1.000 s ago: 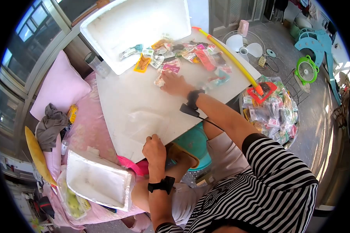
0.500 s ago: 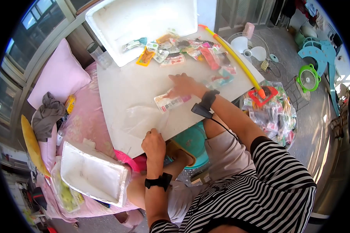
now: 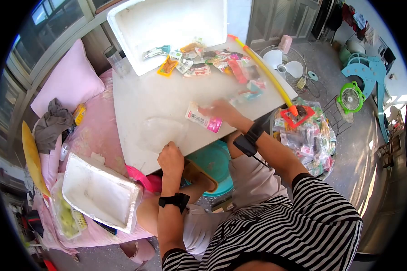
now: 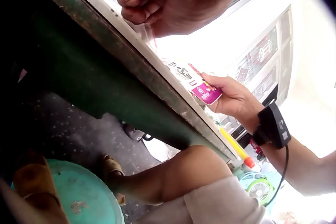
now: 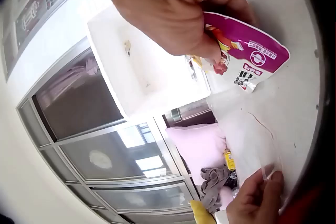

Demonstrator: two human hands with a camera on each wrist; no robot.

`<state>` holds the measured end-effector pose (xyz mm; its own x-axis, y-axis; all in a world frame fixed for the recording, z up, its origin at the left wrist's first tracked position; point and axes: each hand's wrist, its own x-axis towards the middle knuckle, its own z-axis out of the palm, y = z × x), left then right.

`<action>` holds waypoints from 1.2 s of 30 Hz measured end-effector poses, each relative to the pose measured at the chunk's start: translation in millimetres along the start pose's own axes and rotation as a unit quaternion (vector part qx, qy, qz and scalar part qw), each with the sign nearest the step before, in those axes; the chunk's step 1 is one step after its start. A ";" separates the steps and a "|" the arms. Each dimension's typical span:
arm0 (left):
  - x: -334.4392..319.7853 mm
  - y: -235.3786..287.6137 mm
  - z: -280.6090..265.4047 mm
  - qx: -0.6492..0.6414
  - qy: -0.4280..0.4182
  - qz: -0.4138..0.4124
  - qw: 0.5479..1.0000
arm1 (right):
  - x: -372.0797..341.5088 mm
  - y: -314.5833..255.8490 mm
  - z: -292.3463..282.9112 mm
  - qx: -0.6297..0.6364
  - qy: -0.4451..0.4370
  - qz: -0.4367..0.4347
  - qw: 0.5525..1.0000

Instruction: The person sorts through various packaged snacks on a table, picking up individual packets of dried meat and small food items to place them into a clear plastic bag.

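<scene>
A white snack packet with a purple-pink end point(image 3: 203, 119) is held over the table by my right hand point(image 3: 229, 113). In the right wrist view its thumb lies across the face of the packet, with the fingers mostly hidden behind. My left hand point(image 3: 171, 158) is at the table's front edge. There its thumb and finger pinch the rim of a clear plastic bag point(image 3: 160, 135) that lies flat on the white tabletop point(image 3: 135, 104). The thin film also shows at the left fingertips in the left wrist view.
Several mixed snack packets point(image 3: 196, 70) lie at the back, beside a large white foam box point(image 3: 167, 22). A yellow tube point(image 3: 271, 70) runs along the right edge. A heap of packets point(image 3: 305, 140) is at the right. Another foam box point(image 3: 99, 194) rests on the pink bed.
My right hand has drawn the packet from the pile at the back toward the table's front, near the clear bag. My left hand has stayed at the edge.
</scene>
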<state>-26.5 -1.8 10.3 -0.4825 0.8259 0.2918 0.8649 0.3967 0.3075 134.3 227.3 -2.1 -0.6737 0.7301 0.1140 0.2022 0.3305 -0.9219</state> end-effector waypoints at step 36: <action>-7.7 17.8 -11.8 -0.070 0.070 0.146 0.984 | -80.0 -47.8 77.1 0.343 -0.036 0.179 0.921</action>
<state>-9.1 -5.7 24.2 -0.2383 0.8291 0.5057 0.9468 0.0823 0.3112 123.7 106.9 4.3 -0.7018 0.6689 -0.2451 -0.0601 -0.3984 -0.9152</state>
